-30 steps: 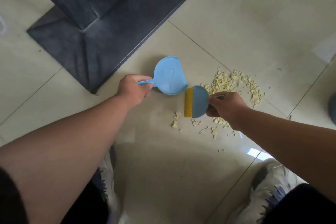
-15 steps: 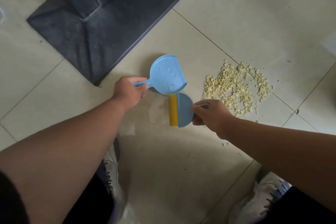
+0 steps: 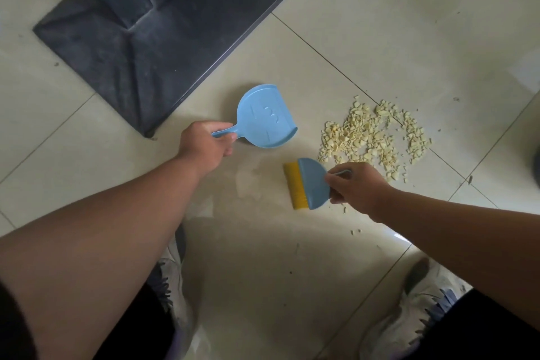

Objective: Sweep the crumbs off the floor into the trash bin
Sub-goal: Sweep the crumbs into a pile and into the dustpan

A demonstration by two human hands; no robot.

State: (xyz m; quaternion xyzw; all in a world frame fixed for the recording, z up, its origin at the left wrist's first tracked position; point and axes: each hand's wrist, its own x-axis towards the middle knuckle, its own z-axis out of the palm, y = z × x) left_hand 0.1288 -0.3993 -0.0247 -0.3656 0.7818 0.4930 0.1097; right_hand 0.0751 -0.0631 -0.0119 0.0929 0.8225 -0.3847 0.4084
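— Crumbs, pale yellow ones, lie in a loose heap on the tiled floor, just beyond the right hand and a little to its outer side. A few strays sit right under that hand and nearer the person's feet.

— And what is that hand doing?

— Its grip is closed round the handle of a small brush. The blue back of the brush sticks out to the inner side of the grip, with the yellow bristles at the far edge, pointing away from the heap. I can't tell whether the bristles touch the floor.

— The other hand?

— The left hand has its fingers curled tight on the thin handle of a blue dustpan. The pan spreads out past the grip, towards the heap, its open lip facing the crumbs. There is a gap of bare tile between lip and heap. Brush and pan are apart, the brush nearer the person.

— Anything in the pan?

— We see its underside, with raised marks on it, so its inside is hidden.

— What else is around?

— A dark, dusty table base with a square post stands beyond the left grip. Near the person, two light sneakers: the left shoe half hidden under the left forearm, the right shoe below the right forearm.
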